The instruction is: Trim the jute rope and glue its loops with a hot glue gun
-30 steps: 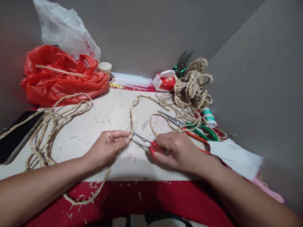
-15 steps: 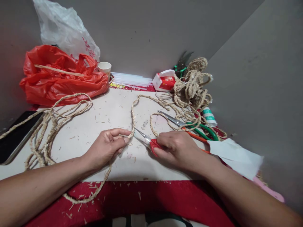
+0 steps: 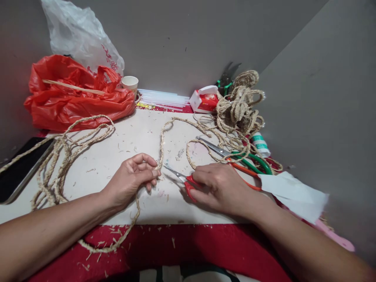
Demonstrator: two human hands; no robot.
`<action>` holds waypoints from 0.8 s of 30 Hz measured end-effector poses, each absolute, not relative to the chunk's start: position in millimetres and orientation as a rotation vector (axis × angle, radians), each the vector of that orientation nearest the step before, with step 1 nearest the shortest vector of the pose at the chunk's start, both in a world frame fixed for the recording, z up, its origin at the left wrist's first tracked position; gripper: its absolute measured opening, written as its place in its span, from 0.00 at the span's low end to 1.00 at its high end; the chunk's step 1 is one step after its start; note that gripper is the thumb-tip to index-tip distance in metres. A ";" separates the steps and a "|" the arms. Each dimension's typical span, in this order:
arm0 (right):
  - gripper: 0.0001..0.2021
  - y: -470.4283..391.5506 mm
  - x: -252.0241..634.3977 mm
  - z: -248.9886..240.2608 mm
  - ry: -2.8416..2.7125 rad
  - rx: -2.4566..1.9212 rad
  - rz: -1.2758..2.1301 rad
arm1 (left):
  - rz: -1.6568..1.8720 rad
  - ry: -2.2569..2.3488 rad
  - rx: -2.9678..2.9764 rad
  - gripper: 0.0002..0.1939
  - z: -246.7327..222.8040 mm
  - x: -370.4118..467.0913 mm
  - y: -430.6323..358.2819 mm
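Note:
A tan braided cord [image 3: 161, 145] runs across the white board [image 3: 141, 141], and my left hand [image 3: 132, 176] pinches it between thumb and fingers. From under that hand the cord hangs down over the red cloth in a loop. In my right hand [image 3: 221, 188] are small red-handled scissors [image 3: 188, 182], fingers wrapped round the handles. Their blades point left, slightly apart, with the tips just right of the cord near my left fingertips. More cord [image 3: 60, 164] lies in loose loops at the left.
Red plastic bag [image 3: 79, 98], paper cup [image 3: 129, 83] and clear sticks [image 3: 164, 98] line the back. A heap of braided cord [image 3: 241, 102] stands at right, near larger scissors [image 3: 217, 149] with green and orange handles. A phone [image 3: 26, 168] lies far left; white paper [image 3: 293, 196] lies right.
The scissors have drawn back a little from the cord. My left index finger has lifted and bent, and the cord by it has shifted slightly left.

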State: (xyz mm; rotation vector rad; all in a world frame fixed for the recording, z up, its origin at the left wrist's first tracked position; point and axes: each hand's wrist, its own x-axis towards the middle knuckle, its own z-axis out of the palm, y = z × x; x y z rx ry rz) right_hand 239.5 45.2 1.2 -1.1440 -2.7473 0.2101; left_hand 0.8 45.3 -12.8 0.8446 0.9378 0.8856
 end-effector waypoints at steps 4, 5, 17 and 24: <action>0.13 44.1 238.4 -0.6 -2.733 -1.099 0.173 | 0.872 0.929 0.861 0.11 -14.0 0.6 45.1; 0.13 43.7 238.0 -0.8 -2.733 -1.094 0.176 | 0.863 0.925 0.869 0.11 -14.1 0.6 45.1; 0.13 42.7 235.7 -0.7 -2.763 -1.085 0.210 | 0.735 0.782 0.717 0.12 -18.1 -0.9 43.9; 0.14 39.7 235.2 0.1 -2.761 -1.030 0.186 | 0.686 0.803 0.576 0.15 -13.1 -1.5 45.1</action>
